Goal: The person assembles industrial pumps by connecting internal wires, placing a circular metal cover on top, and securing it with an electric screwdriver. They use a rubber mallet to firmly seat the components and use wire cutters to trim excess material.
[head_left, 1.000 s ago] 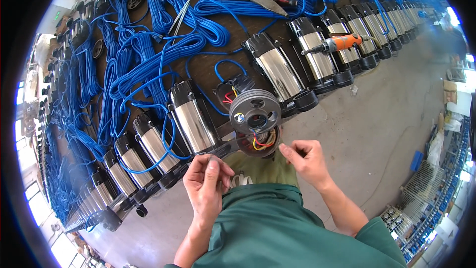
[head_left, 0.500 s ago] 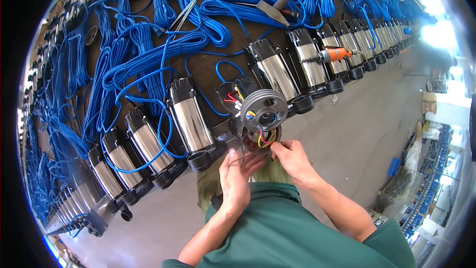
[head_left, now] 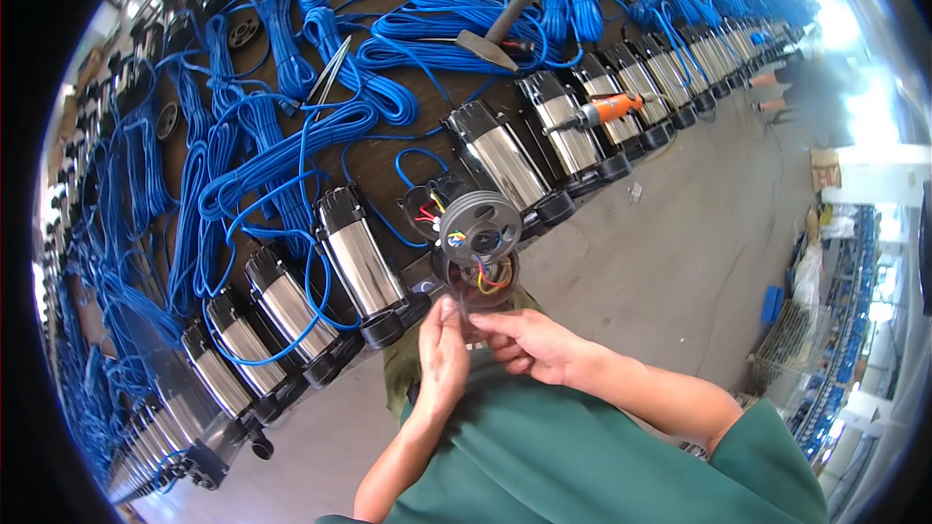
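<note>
two hands (head_left: 444, 354) (head_left: 539, 344), grip unclear, meet below an upright motor housing (head_left: 460, 282) opening upward.

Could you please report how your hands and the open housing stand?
Left hand and right hand close together, grip unclear. Open housing just beyond them, coloured wires showing. Slotted grey disc above, partly hiding its opening.

On inspection, no text, label, brand, number or sign is legible on any surface in view.
</note>
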Demonstrator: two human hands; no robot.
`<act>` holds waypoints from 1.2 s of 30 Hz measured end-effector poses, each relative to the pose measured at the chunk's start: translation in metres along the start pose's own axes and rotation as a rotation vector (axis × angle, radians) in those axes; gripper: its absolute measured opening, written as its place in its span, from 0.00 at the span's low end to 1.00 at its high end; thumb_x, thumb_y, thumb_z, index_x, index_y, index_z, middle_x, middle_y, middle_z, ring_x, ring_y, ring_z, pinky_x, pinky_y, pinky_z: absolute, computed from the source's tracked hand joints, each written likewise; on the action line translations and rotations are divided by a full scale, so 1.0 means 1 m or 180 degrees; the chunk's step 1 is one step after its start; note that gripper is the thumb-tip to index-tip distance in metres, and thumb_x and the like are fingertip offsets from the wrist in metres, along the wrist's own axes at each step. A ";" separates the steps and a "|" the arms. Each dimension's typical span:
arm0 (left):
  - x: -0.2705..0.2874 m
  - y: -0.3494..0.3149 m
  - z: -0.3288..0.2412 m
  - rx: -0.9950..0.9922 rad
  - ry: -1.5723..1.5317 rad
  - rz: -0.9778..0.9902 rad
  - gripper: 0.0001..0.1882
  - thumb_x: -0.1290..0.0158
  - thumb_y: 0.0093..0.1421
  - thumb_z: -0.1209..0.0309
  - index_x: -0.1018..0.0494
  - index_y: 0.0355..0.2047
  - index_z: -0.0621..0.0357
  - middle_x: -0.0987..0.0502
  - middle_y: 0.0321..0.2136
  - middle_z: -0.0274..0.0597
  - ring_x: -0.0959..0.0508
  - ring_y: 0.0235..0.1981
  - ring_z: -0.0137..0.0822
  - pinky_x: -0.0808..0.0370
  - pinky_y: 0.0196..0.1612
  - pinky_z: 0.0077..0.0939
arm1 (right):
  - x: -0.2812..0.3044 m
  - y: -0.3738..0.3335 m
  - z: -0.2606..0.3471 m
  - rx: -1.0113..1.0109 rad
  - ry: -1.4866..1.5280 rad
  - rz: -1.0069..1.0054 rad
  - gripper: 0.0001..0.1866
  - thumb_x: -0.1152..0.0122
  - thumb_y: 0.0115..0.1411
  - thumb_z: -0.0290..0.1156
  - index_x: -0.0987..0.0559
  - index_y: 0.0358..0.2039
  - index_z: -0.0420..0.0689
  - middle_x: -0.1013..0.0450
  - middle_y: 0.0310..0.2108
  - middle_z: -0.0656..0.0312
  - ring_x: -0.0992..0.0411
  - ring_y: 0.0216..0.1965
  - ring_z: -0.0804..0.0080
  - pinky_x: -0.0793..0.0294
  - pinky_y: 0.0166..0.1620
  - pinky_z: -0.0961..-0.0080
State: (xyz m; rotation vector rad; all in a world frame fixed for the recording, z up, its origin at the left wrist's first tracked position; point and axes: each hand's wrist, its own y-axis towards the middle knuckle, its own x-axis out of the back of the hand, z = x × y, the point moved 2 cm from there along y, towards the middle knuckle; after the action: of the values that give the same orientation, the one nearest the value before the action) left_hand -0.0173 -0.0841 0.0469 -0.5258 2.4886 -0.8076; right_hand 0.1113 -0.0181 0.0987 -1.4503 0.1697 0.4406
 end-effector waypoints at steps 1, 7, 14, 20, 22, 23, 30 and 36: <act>0.015 0.005 0.008 -0.0234 0.0507 0.0106 0.18 0.63 0.79 0.61 0.30 0.36 0.59 0.18 0.30 0.42 0.20 0.27 0.30 0.22 0.33 0.26 | 0.009 -0.006 -0.002 0.0156 -0.0211 0.0089 0.15 0.37 0.68 0.48 0.22 0.33 0.51 0.38 0.22 0.78 0.47 0.19 0.89 0.53 0.21 0.85; -0.003 -0.029 -0.076 -0.1179 0.2536 -0.0517 0.07 0.45 0.68 0.74 0.25 0.34 0.66 0.22 0.29 0.44 0.22 0.26 0.32 0.25 0.32 0.25 | 0.076 -0.006 -0.018 0.1228 0.0306 -0.0408 0.20 0.36 0.68 0.48 0.26 0.24 0.49 0.37 0.18 0.76 0.45 0.18 0.87 0.50 0.21 0.82; -0.029 -0.025 -0.124 -0.2524 0.3475 0.0475 0.08 0.36 0.53 0.80 0.20 0.34 0.62 0.18 0.37 0.44 0.22 0.42 0.45 0.25 0.48 0.35 | 0.075 0.004 -0.003 0.2884 0.0432 -0.0707 0.12 0.48 0.73 0.34 0.27 0.32 0.44 0.35 0.25 0.72 0.39 0.24 0.85 0.39 0.28 0.82; -0.035 -0.007 -0.139 -0.2193 0.4140 0.1211 0.08 0.35 0.51 0.77 0.18 0.33 0.60 0.17 0.32 0.41 0.22 0.41 0.44 0.24 0.46 0.36 | 0.040 -0.028 0.069 0.4407 -0.1521 -0.1325 0.10 0.41 0.63 0.22 0.21 0.45 0.39 0.27 0.39 0.61 0.30 0.28 0.75 0.28 0.34 0.76; -0.028 -0.003 -0.137 -0.2306 0.3974 0.1017 0.08 0.35 0.52 0.78 0.18 0.34 0.61 0.17 0.31 0.42 0.21 0.40 0.44 0.24 0.45 0.35 | 0.037 -0.024 0.095 0.4472 -0.1964 -0.1210 0.12 0.40 0.66 0.29 0.21 0.48 0.41 0.25 0.42 0.55 0.25 0.32 0.63 0.26 0.37 0.67; -0.026 -0.002 -0.137 -0.2364 0.3883 0.0927 0.07 0.35 0.52 0.78 0.18 0.34 0.61 0.17 0.31 0.42 0.20 0.39 0.44 0.24 0.45 0.35 | 0.035 -0.018 0.110 0.4742 -0.2126 -0.1303 0.11 0.40 0.66 0.32 0.19 0.46 0.41 0.23 0.41 0.52 0.23 0.35 0.56 0.24 0.40 0.64; -0.001 0.018 -0.134 -0.1546 0.2409 -0.0339 0.08 0.41 0.66 0.73 0.19 0.43 0.64 0.18 0.32 0.39 0.22 0.30 0.27 0.26 0.38 0.23 | 0.032 -0.012 0.143 0.3173 -0.2280 0.0618 0.11 0.29 0.60 0.30 0.15 0.43 0.40 0.24 0.28 0.69 0.36 0.27 0.85 0.36 0.31 0.80; -0.008 0.018 -0.133 -0.1764 0.2700 0.0441 0.12 0.34 0.56 0.76 0.17 0.42 0.58 0.23 0.34 0.39 0.21 0.34 0.37 0.25 0.37 0.28 | 0.027 -0.019 0.135 0.2915 -0.2932 0.1019 0.11 0.26 0.58 0.27 0.15 0.42 0.40 0.24 0.30 0.69 0.32 0.28 0.82 0.33 0.31 0.79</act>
State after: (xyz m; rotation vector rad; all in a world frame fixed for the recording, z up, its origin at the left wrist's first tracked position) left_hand -0.0861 -0.0076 0.1331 -0.1787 3.5181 -0.2824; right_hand 0.1233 0.1186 0.1233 -0.2355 -0.1395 1.0780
